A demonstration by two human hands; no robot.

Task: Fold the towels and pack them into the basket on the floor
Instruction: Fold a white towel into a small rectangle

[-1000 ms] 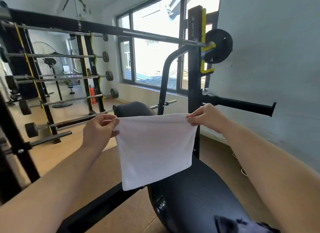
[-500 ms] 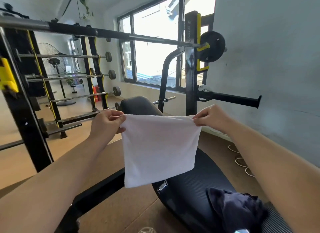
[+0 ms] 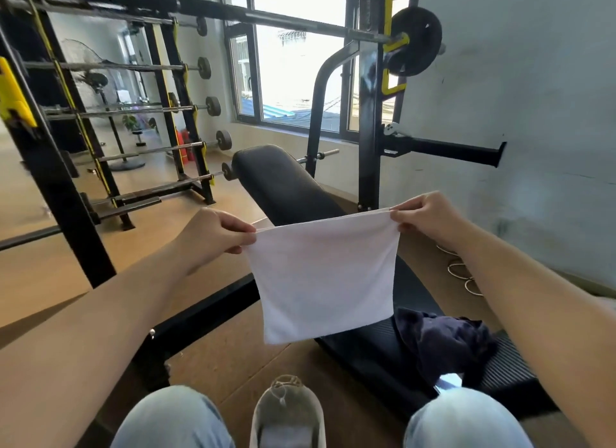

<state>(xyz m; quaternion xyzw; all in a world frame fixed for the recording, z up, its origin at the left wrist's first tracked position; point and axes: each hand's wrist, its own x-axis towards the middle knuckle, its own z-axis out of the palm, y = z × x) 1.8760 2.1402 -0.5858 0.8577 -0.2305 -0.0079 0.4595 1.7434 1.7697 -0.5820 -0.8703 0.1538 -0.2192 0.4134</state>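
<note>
**Hanging towel pinched at both top corners**

A white towel is held up in the air, spread flat between two bare arms. Its top left corner is pinched by the left hand, with the fingers curled over the hem. Its top right corner is gripped in the same way by the right hand. The top edge is pulled nearly straight and sits a little higher at the right. A doubled layer is seen along that edge near the left corner. The lower edge hangs free.

The towel is seen in front of a black padded counter and the brown floor. A dark navy cloth lies crumpled on the near pad of the counter, just beside the towel's lower right corner. Whether the two touch cannot be told.

Two knees in light jeans and a pale shoe are seen at the bottom edge.

Beyond the counter, a barbell rests across black uprights, with a dark weight plate at its right end. A rack of smaller barbells stands at the left, and a window is set behind. Pale cable loops lie on the floor by the grey wall.
</note>
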